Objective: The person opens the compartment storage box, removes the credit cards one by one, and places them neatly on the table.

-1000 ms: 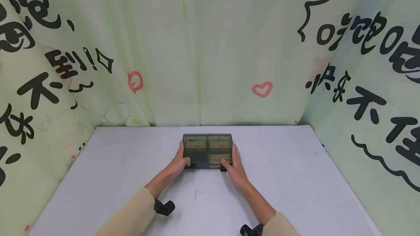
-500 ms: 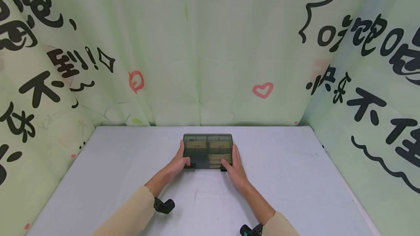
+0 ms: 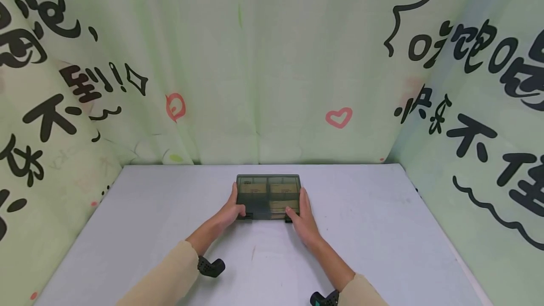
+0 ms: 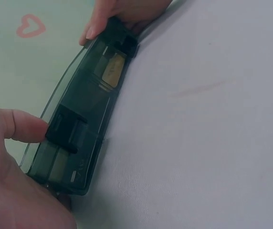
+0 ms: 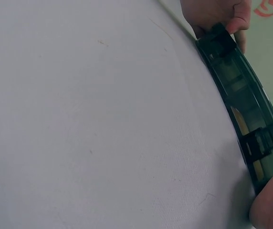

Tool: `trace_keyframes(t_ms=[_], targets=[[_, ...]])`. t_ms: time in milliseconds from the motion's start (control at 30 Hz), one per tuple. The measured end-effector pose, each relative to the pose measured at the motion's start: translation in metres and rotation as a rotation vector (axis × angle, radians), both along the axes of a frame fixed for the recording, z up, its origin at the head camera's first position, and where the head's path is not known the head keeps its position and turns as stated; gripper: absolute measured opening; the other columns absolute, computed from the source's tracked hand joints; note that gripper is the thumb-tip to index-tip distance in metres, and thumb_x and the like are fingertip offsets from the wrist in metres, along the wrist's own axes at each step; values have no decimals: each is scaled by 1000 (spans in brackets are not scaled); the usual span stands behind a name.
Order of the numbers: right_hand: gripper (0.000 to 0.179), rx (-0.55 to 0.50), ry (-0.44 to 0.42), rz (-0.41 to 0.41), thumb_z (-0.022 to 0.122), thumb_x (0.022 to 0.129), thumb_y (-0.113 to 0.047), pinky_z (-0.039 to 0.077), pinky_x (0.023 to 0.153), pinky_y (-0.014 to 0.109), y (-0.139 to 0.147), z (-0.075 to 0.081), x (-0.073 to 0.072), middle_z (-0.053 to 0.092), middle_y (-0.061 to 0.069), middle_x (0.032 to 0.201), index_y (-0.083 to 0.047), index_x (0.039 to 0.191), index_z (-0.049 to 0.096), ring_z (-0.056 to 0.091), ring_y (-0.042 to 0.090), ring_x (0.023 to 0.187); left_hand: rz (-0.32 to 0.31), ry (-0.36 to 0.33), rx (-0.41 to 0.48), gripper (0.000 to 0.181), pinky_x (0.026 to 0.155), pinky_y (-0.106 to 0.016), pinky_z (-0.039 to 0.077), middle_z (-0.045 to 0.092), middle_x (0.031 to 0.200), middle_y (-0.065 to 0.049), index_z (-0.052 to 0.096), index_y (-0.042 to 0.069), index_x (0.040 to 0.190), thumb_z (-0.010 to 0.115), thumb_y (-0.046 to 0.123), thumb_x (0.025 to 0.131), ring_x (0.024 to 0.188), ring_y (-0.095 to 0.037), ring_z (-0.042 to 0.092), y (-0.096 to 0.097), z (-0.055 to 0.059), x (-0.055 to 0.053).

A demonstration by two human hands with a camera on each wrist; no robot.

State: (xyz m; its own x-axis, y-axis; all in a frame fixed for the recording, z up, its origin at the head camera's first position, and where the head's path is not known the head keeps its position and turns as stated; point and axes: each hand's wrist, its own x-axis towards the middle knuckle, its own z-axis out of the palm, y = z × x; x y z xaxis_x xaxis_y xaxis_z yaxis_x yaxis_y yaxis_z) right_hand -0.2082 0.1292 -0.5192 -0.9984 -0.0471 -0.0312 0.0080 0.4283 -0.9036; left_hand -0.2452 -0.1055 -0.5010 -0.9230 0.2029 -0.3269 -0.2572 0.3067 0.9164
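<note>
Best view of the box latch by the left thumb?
Left wrist: the latch is close and large there. Head shows a thin dark strip; right wrist has it small, at the far end of the box.

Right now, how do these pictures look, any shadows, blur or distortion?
Head view: even light, soft shadows on the table near the left hand and right hand; left wrist view: cool tint, small marks on the box too soft to read; right wrist view: the box's long edges look bowed.
</note>
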Motion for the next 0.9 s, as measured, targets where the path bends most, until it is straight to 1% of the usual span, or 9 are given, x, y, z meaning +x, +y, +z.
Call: trace_keyframes(t_ms=[233,433,767,900], targets=[[78,2,4,-8,48,102,-23,6,119,60,-2,2,1,-6,15,164,-10,156,-5,-5,35,151,3,-18,16,105,119,-59,5,-17,163,-11,-18,22,154,48,2,75,151,-33,-11,-1,0,1],[77,10,0,-11,48,102,-23,7,119,61,-2,3,2,-6,15,164,-10,156,-6,-5,36,151,0,-22,28,105,119,-60,2,-19,162,-11,-19,22,154,48,2,75,150,-33,-13,-1,0,1],[76,6,4,-27,48,102,-22,10,118,62,-3,4,1,-7,15,164,-10,156,-4,-4,35,151,5,-22,28,106,119,-60,4,-17,163,-11,-17,23,154,50,3,75,150,-33,-11,0,1,0],[77,15,2,-24,48,102,-22,10,118,61,-4,4,2,-7,15,164,-9,156,-5,-3,36,151,8,-39,21,107,119,-62,2,-17,163,-10,-17,25,154,50,3,75,150,-35,-12,-1,3,1]])
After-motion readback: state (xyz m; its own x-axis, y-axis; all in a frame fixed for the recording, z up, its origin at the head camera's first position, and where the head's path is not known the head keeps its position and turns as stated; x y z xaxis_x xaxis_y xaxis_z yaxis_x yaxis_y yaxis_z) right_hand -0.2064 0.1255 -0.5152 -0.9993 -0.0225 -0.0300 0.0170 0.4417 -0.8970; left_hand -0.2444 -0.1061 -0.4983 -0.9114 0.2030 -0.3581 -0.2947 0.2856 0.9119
